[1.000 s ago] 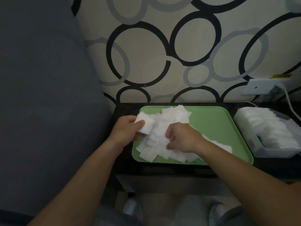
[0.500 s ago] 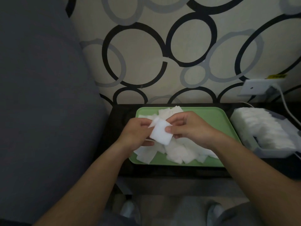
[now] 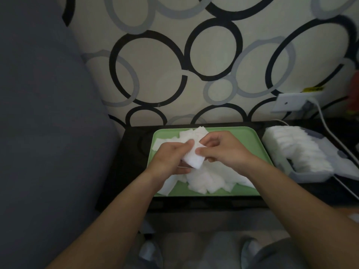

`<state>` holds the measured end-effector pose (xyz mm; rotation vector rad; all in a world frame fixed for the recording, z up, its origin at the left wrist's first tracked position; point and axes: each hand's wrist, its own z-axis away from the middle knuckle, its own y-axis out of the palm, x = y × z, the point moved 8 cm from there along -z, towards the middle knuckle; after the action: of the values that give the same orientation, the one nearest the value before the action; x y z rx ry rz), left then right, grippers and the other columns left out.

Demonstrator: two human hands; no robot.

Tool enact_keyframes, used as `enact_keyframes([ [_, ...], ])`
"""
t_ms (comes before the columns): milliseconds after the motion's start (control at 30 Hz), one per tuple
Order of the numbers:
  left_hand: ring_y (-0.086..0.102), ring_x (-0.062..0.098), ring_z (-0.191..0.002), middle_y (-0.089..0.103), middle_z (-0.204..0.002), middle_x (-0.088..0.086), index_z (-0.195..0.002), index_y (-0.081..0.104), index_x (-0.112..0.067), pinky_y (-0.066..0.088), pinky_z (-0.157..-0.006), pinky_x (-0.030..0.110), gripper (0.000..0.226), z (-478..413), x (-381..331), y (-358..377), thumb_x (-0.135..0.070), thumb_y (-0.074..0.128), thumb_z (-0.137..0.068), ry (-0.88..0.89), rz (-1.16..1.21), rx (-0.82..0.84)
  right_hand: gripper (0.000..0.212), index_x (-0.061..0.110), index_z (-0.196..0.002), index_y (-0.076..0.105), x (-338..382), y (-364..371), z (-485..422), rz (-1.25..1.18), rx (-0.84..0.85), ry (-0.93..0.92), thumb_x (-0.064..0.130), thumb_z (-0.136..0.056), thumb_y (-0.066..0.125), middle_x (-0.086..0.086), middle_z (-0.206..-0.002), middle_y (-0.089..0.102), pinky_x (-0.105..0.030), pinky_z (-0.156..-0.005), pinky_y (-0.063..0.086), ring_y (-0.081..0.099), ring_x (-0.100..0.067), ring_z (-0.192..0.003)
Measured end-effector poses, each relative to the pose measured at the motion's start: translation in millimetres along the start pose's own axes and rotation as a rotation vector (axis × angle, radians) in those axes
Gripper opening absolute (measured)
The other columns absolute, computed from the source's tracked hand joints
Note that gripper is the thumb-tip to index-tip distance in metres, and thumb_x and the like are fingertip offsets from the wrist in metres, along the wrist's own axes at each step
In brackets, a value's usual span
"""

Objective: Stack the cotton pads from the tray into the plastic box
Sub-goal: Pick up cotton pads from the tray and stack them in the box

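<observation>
A green tray [image 3: 250, 141] lies on a dark low table and carries a loose heap of white square cotton pads [image 3: 206, 181]. Above the heap, my left hand [image 3: 171, 158] holds a small stack of cotton pads [image 3: 194, 159] from the left. My right hand [image 3: 223, 150] pinches the same stack at its right edge with thumb and fingers. To the right of the tray stands the clear plastic box [image 3: 307, 174], with a row of stacked pads [image 3: 291, 146] in it.
A dark grey cushion [image 3: 42, 123] fills the left side. A wall with ring patterns rises behind the table. A white wall socket [image 3: 289, 102] and white cable [image 3: 330, 133] sit at the back right, behind the box. My shoes show below the table edge.
My right hand left the heap with a pad and came up to meet my left hand; both now hold the small stack together above the tray.
</observation>
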<state>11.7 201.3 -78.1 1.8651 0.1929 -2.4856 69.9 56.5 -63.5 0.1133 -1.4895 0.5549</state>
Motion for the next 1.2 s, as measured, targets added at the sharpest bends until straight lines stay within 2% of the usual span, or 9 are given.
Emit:
enact_keyframes([
  [67, 0.075, 0.019, -0.090, 0.078, -0.094, 0.001, -0.102, 0.073, -0.019, 0.060, -0.072, 0.028, 0.012, 1, -2, 4, -0.026, 0.068, -0.094, 0.047, -0.044, 0.012, 0.021, 0.002, -0.090, 0.069, -1, -7, 1, 0.075, -0.048, -0.023, 0.015, -0.080, 0.081, -0.013, -0.073, 0.069, -0.022, -0.056, 0.049, 0.063, -0.011, -0.058],
  [133, 0.074, 0.021, -0.090, 0.076, -0.098, 0.003, -0.108, 0.071, -0.017, 0.060, -0.071, 0.027, 0.014, 0, -3, 1, -0.017, 0.068, -0.094, 0.059, -0.047, -0.042, 0.017, 0.010, -0.085, 0.070, -5, -17, 0, 0.214, -0.102, -0.059, 0.023, -0.082, 0.079, -0.009, -0.074, 0.071, -0.026, -0.061, 0.052, 0.065, -0.013, -0.058],
  [233, 0.073, 0.022, -0.090, 0.073, -0.102, 0.006, -0.110, 0.068, -0.015, 0.060, -0.068, 0.025, 0.016, -3, -4, -4, -0.014, 0.065, -0.095, 0.061, -0.035, -0.118, 0.006, 0.021, -0.083, 0.072, -15, -23, 1, 0.427, -0.044, -0.085, 0.016, -0.082, 0.076, 0.000, -0.077, 0.072, -0.028, -0.068, 0.051, 0.066, -0.008, -0.065],
  [400, 0.071, 0.023, -0.088, 0.072, -0.099, 0.009, -0.093, 0.069, -0.019, 0.061, -0.066, 0.026, 0.010, -4, -4, -2, -0.012, 0.063, -0.096, 0.061, -0.030, -0.123, 0.033, 0.024, -0.099, 0.072, -33, 1, 14, 0.724, 0.279, -0.084, 0.015, -0.070, 0.085, 0.011, -0.097, 0.068, -0.013, -0.067, 0.044, 0.057, 0.006, -0.068],
  [567, 0.069, 0.020, -0.082, 0.070, -0.088, 0.004, -0.088, 0.070, -0.019, 0.062, -0.068, 0.029, 0.018, -5, -5, 5, -0.008, 0.058, -0.096, 0.057, -0.014, -0.095, 0.045, 0.030, -0.104, 0.065, -41, 6, 15, 0.935, 0.273, -0.062, 0.026, -0.065, 0.088, 0.012, -0.097, 0.062, -0.030, -0.078, 0.052, 0.056, -0.008, -0.080],
  [800, 0.068, 0.020, -0.083, 0.069, -0.090, 0.004, -0.094, 0.070, -0.018, 0.061, -0.067, 0.028, 0.015, -7, -4, 3, -0.009, 0.059, -0.097, 0.052, -0.005, -0.098, 0.032, 0.028, -0.092, 0.063, -50, 2, 14, 0.887, 0.282, -0.023, 0.020, -0.070, 0.085, 0.014, -0.077, 0.063, -0.026, -0.071, 0.049, 0.060, -0.008, -0.073],
  [933, 0.069, 0.021, -0.087, 0.070, -0.095, 0.006, -0.100, 0.070, -0.017, 0.060, -0.066, 0.026, 0.013, -8, -3, 0, -0.011, 0.059, -0.096, 0.050, -0.022, -0.099, 0.039, 0.030, -0.105, 0.062, -43, 5, 13, 0.833, 0.242, -0.073, 0.031, -0.072, 0.083, 0.010, -0.080, 0.062, -0.030, -0.072, 0.049, 0.059, -0.012, -0.074],
  [1067, 0.070, 0.023, -0.092, 0.071, -0.096, 0.006, -0.091, 0.069, -0.024, 0.060, -0.066, 0.026, 0.017, -7, -4, 0, -0.012, 0.059, -0.097, 0.057, -0.036, -0.089, 0.055, 0.035, -0.119, 0.057, -41, 18, 12, 0.994, 0.258, -0.142, 0.034, -0.070, 0.083, 0.007, -0.096, 0.057, -0.030, -0.068, 0.042, 0.052, -0.015, -0.083],
  [1200, 0.069, 0.023, -0.090, 0.071, -0.096, 0.007, -0.092, 0.069, -0.022, 0.060, -0.066, 0.026, 0.016, -7, -5, 0, -0.011, 0.059, -0.097, 0.065, -0.038, -0.091, 0.046, 0.033, -0.115, 0.060, -38, 26, 9, 1.008, 0.257, -0.187, 0.027, -0.072, 0.077, 0.005, -0.100, 0.054, -0.034, -0.077, 0.048, 0.049, -0.015, -0.087],
])
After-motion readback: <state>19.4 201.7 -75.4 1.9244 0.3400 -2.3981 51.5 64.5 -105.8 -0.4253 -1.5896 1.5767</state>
